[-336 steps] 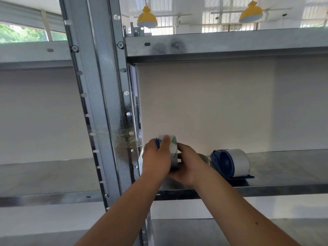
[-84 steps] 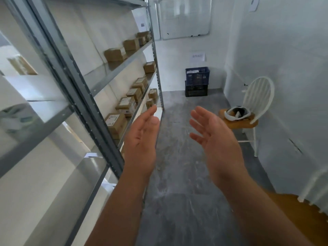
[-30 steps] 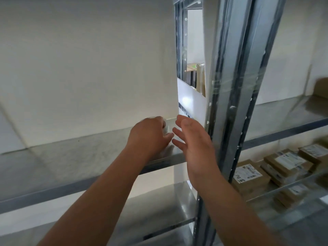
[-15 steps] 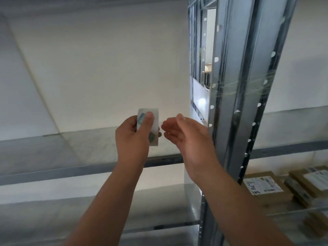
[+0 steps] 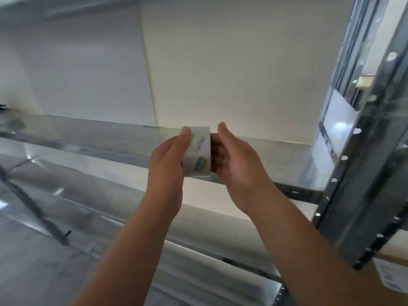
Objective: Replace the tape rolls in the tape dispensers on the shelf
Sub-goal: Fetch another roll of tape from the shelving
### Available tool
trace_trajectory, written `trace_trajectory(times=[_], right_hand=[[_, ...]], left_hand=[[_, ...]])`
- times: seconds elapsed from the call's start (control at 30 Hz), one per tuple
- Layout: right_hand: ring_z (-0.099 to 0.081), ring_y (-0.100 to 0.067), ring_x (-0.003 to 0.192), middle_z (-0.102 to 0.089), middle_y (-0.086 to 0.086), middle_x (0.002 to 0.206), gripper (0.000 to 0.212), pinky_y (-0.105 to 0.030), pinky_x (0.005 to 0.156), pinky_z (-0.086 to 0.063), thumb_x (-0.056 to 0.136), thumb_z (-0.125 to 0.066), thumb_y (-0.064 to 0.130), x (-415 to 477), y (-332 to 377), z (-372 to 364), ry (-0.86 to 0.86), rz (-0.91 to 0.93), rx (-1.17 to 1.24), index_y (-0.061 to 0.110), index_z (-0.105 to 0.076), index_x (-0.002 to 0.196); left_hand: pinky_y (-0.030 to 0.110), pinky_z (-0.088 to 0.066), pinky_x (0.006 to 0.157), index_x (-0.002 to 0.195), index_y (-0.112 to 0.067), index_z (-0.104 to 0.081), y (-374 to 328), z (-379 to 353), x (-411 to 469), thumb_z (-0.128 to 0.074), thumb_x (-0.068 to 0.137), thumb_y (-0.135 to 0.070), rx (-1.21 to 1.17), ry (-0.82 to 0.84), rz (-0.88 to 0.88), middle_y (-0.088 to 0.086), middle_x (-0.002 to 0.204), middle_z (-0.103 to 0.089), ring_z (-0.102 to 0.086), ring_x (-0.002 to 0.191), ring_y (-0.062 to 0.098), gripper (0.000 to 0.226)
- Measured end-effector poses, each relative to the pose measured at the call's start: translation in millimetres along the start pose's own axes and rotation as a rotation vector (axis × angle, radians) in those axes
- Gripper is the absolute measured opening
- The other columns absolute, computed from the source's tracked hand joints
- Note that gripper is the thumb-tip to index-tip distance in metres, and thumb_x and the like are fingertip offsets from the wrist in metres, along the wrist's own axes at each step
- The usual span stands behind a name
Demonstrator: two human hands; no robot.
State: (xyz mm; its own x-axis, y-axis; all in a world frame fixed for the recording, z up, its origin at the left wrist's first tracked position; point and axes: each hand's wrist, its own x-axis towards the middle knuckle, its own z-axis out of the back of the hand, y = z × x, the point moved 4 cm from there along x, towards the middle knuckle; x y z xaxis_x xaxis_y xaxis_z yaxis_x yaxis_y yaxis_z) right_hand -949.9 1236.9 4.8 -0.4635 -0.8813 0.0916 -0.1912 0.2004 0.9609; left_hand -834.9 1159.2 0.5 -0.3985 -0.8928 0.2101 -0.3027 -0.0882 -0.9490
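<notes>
A white tape roll (image 5: 198, 151) with green and blue print on its wrapper is held up in front of the metal shelf (image 5: 88, 140). My left hand (image 5: 167, 164) grips its left side, thumb over the top edge. On the other side, my right hand (image 5: 234, 160) cups the roll, with its fingers behind it and the thumb raised. No tape dispenser is in view.
A grey steel upright (image 5: 362, 173) with punched holes stands at the right. A cardboard box (image 5: 390, 274) with a label sits on a lower shelf at the bottom right. White backing panels (image 5: 220, 62) close the shelf behind. A lower shelf (image 5: 66, 217) runs below.
My right hand has closed in on the tape roll, which my left hand held alone half a second ago. The view has swung left, with the upright now farther right.
</notes>
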Motion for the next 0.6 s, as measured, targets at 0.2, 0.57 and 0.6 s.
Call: trace_trajectory(times=[0.2,0.57,0.6], right_hand=[[-0.077,-0.026,0.107,-0.082,-0.007,0.111,0.053,-0.054,0.108,-0.052,0.107,-0.041,0.05,5.6,-15.6,-59.3,0.2,-0.048,0.017,0.013,-0.078,0.114],[-0.076,-0.03,0.108,-0.08,-0.014,0.113,0.058,-0.054,0.107,-0.053,0.108,-0.039,0.052,4.9,-49.0,-202.4,0.497,-0.126,0.013,0.008,-0.076,0.118],[-0.076,-0.029,0.107,-0.08,-0.014,0.112,0.058,-0.053,0.106,-0.054,0.108,-0.04,0.052,2.6,-53.6,-217.1,0.528,-0.135,0.021,0.008,-0.076,0.117]], left_hand=[[0.052,-0.059,0.097,0.096,-0.015,-0.086,-13.6,62.3,-10.9,-0.059,0.096,-0.052,-0.051,-0.116,0.006,0.017,0.109,-0.082,-0.078,0.103,0.034,0.046],[0.05,-0.057,0.098,0.114,-0.007,-0.078,-58.4,194.5,-47.9,-0.043,0.106,-0.055,0.01,-0.418,-0.059,0.018,0.112,-0.081,-0.077,0.107,0.032,0.059],[0.05,-0.057,0.098,0.114,-0.007,-0.078,-62.2,208.1,-53.5,-0.045,0.106,-0.054,0.004,-0.456,-0.07,0.018,0.112,-0.081,-0.078,0.106,0.032,0.058]])
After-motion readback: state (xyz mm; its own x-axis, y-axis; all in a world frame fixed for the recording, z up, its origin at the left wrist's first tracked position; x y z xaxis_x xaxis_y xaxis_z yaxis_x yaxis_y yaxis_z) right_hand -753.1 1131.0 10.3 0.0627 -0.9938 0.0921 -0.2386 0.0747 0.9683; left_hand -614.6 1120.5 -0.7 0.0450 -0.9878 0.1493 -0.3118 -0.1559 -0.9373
